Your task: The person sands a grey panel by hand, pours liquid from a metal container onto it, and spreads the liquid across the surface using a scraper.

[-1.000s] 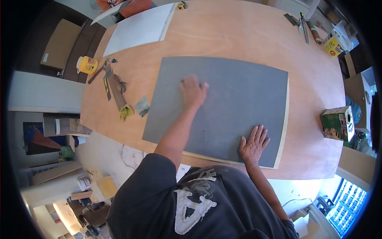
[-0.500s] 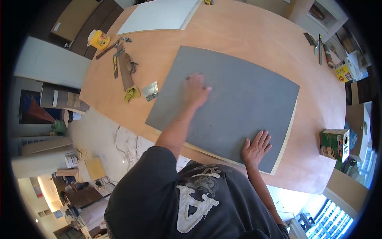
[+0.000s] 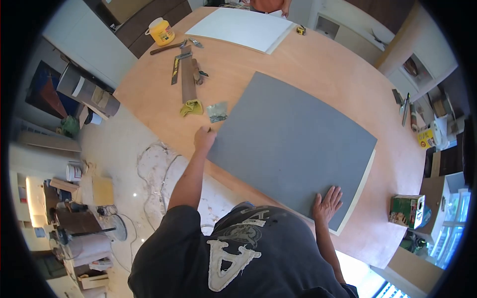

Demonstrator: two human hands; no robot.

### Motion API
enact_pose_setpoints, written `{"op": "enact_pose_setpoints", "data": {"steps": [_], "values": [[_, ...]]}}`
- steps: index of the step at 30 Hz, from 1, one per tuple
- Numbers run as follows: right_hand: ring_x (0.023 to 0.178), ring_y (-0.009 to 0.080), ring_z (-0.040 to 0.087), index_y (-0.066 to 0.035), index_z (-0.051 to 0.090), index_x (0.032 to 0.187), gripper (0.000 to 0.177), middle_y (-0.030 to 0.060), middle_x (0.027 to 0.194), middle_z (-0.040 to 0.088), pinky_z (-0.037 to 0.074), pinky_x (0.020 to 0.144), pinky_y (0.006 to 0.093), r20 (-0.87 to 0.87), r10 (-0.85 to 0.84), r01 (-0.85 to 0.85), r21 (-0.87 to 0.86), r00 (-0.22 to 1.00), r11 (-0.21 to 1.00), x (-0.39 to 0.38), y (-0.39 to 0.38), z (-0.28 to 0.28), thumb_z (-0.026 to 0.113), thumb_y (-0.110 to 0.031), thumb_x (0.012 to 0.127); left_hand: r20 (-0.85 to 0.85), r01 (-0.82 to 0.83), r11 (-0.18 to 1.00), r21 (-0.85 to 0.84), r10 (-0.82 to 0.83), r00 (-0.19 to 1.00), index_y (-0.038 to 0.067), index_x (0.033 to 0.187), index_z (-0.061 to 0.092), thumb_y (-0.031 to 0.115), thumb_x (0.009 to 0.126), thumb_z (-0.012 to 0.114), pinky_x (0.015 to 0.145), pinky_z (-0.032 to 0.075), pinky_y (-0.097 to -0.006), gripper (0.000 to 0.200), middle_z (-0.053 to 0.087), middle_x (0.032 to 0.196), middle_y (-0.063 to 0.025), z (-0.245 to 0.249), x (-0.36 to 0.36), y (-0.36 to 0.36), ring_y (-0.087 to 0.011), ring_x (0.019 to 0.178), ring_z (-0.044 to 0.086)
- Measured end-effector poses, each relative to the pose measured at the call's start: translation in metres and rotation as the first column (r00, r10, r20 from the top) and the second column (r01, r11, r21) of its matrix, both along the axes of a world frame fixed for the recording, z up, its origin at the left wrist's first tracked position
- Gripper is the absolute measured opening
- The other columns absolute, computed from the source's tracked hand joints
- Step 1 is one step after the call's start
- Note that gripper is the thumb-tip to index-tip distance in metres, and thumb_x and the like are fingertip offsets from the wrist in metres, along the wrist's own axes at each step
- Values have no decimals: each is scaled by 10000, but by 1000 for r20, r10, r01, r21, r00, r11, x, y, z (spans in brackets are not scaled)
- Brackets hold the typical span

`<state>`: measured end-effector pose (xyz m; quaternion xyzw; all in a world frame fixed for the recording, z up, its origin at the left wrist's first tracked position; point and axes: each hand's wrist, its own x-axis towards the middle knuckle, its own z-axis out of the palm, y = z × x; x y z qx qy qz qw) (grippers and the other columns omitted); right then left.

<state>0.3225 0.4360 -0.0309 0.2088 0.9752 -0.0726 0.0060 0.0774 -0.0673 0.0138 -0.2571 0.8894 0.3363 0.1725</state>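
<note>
- Two bare hands and one gray sheet [image 3: 298,144] at the center of my head view, lying flat on one wooden tabletop [image 3: 141,94]; clock directions here run from the sheet's middle, 12 at the top of the view.
- At 9 o'clock, my left hand [image 3: 203,139] meets the sheet's edge, its fingers curled inward; from this distance I cannot tell whether they pinch anything.
- At 5 o'clock, my right hand [image 3: 327,204] rests palm down on the sheet, four fingers slightly fanned, thumb apart.
- One pale layer [image 3: 358,191] shows beneath the sheet along its 4 o'clock edge.
- Near the left hand, toward 10 o'clock: one silvery square piece [image 3: 217,112] and one crumpled yellow-green cloth [image 3: 192,108], the cloth at the near end of one brown plank [image 3: 188,82].
- Farther out at 10 o'clock: one try square [image 3: 175,71], one hammer [image 3: 167,48] and one dark hand tool [image 3: 198,74], with one yellow tub [image 3: 162,32] beyond.
- At 11 o'clock lies one white sheet [image 3: 236,26]; at 12, one tape measure [image 3: 301,30] and, beyond the tabletop, one other person [image 3: 268,5], partly in view.
- One yellow-and-white container [image 3: 428,135] stands at 3 o'clock, one green tin [image 3: 407,211] at 4.
</note>
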Motion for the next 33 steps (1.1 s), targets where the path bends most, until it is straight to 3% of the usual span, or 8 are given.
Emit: {"op": "enact_pose_setpoints", "data": {"steps": [4,9,12,16,21,25,29,33], "values": [[1570,411,125,-27,294,1600,794,217,1687,200,95,1224,651,22,-129,129,4,991,992,33,20,3,426,-570,1036,-291,-148,955,-258,69,954,86,1400,559,418,845,696,1110,387,-551,661,590,1427,-156,5,-19,-29,-378,1358,512],[1569,414,130,-40,304,1597,797,234,1685,186,158,1200,679,49,-496,476,210,867,854,45,48,-3,462,-572,1025,-480,-276,477,-834,-383,789,4,1375,555,466,855,702,1101,379,-560,711,669,1289,-209,0,11,0,-394,1226,623],[1565,411,149,-33,313,1590,796,256,1679,180,228,1180,679,34,-477,471,108,878,876,25,30,37,521,-539,1011,-217,175,850,-498,-317,923,-50,1366,536,492,869,703,1063,433,-530,754,661,1277,-262,6,17,38,-398,1225,625],[1540,394,241,-26,341,1572,789,237,1671,219,296,1159,651,201,-591,621,-152,781,769,11,42,21,569,-509,992,-130,136,964,-227,-169,977,-33,1267,610,459,854,756,909,536,-470,659,729,1089,-199,-35,-8,36,-309,1036,707],[1524,405,269,6,398,1529,772,251,1632,299,279,1175,627,41,-462,463,-127,886,877,49,64,-8,576,-510,984,-36,28,710,704,-4,999,-45,1191,646,259,923,736,833,565,-378,416,730,1061,-129,12,-28,26,-216,970,700],[1534,408,235,28,431,1501,764,256,1615,335,188,1212,616,83,-528,523,79,845,849,61,56,7,584,-505,976,-162,161,760,630,-75,984,-54,1135,689,205,922,742,821,535,-377,339,731,1055,-117,-34,-1,32,-212,913,681],[1560,410,137,-48,406,1542,785,238,1662,236,83,1245,610,82,-88,96,-97,993,991,6,-34,48,518,-590,986,-231,210,882,423,-119,966,-69,1024,679,230,919,744,746,519,-406,323,720,962,-133,-47,55,58,-222,839,655],[1568,375,150,-133,360,1584,755,181,1692,197,101,1255,592,-55,589,-591,-110,806,799,-44,-110,0,477,-600,1002,-268,214,955,206,-156,951,-77,901,643,246,894,764,704,503,-426,345,681,862,-156,-51,73,69,-240,772,621]]}}
